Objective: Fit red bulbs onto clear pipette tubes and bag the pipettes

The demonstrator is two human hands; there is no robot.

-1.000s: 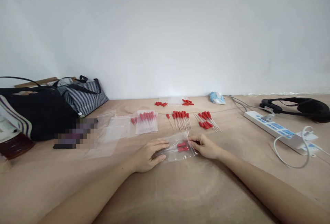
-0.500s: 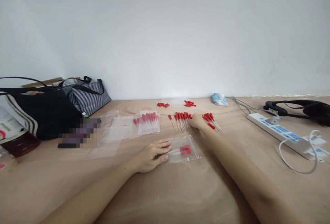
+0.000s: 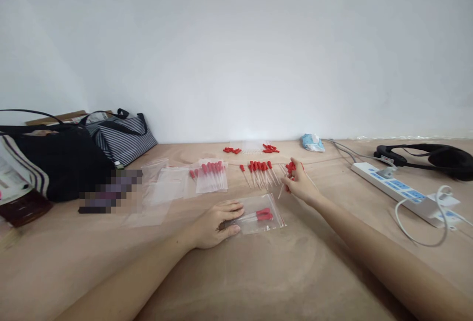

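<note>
My left hand [image 3: 218,223] rests at the near left end of a clear zip-lock bag [image 3: 247,202], holding it against the table with fingers and thumb. Inside the bag lie droppers [image 3: 264,214] with red bulbs and thin clear stems. Beyond the bag, my right hand [image 3: 298,183] is closed in a pinch on a dropper [image 3: 281,192], whose thin stem points down and left. It partly hides other droppers behind it. Left of that hand, several red-bulbed droppers [image 3: 260,170] lie fanned out on the table.
Filled bags of droppers [image 3: 212,175] and flat clear bags [image 3: 158,197] lie to the left. More red bulbs [image 3: 232,150] are near the wall. A power strip [image 3: 397,188] with a looped white cable, a blue packet [image 3: 313,142] and a black headset [image 3: 424,158] occupy the right; bags [image 3: 66,163] stand far left.
My right hand has come back slightly and right from the fanned group, with a dropper now between its fingers. My left hand stays on the bag.
</note>
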